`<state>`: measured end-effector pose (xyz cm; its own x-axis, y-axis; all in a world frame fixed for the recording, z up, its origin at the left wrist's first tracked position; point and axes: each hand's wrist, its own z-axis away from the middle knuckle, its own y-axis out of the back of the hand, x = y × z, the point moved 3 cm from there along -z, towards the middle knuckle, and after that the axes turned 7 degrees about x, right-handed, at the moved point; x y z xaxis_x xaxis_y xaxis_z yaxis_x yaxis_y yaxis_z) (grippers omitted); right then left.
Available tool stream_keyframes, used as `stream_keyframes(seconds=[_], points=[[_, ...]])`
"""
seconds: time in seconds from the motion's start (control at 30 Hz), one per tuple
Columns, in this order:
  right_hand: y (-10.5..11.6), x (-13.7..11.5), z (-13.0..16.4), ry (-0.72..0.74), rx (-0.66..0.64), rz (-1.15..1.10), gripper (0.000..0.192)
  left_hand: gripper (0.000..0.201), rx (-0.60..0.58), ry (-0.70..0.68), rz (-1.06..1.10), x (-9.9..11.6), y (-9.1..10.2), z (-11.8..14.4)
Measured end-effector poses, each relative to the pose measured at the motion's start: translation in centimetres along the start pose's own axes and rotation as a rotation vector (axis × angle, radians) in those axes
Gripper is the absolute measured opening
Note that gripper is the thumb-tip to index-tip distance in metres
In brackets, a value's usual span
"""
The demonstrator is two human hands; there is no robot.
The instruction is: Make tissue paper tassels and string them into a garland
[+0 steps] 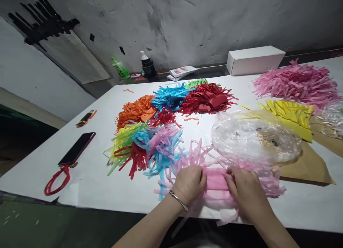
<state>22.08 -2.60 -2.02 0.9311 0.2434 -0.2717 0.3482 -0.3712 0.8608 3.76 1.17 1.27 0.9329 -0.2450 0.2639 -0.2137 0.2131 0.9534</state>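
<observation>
Pink fringed tissue paper [216, 179], flat solid band in the middle, thin shredded strips spreading to both sides, lying at the near edge of the white table [88, 183]. Left hand [189, 183] and right hand [245, 191] pressed down on the band's two ends, fingers curled close together. Fingertips hidden beneath knuckles; lower strips overhanging, blurred.

This looks like a small craft workshop. A long white table [88, 183] stands against a rough grey wall [203, 19], covered with heaps of fringed tissue paper [206, 98] in many colours, a plastic bag [254, 137], brown paper [308, 166] and a white box [254, 60].
</observation>
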Motion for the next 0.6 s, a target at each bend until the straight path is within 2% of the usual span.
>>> stream_keyframes(seconds=[0.1, 0.2, 0.27, 0.33, 0.4, 0.47, 0.6], points=[[1.0, -0.1, 0.0, 0.008, 0.076, 0.048, 0.018, 0.027, -0.035, 0.007, -0.027, 0.0, 0.0, -0.4], [2.2, -0.9, 0.4, 0.209, 0.2, -0.053, 0.018, 0.028, -0.05, 0.006, -0.034, 0.1, 0.0, -0.6], [2.5, -1.6, 0.9, 0.374, 0.198, -0.166, 0.022, 0.028, -0.053, 0.004, -0.031, 0.3, 0.1, -0.6], [2.1, -2.0, 1.2, 0.448, 0.134, -0.198, 0.028, 0.023, -0.053, 0.0, -0.02, 0.2, 0.3, -0.6], [1.4, -2.1, 1.3, 0.468, 0.096, -0.152, 0.03, 0.018, -0.041, 0.001, -0.005, -0.5, 0.7, -0.5], [0.9, -2.1, 1.3, 0.49, 0.099, -0.124, 0.029, 0.022, -0.012, 0.014, 0.007, -1.8, 1.6, -0.4], [0.4, -1.8, 1.3, 0.459, 0.138, -0.177, 0.027, 0.025, 0.11, 0.072, -0.007, -4.7, 4.1, 0.5]])
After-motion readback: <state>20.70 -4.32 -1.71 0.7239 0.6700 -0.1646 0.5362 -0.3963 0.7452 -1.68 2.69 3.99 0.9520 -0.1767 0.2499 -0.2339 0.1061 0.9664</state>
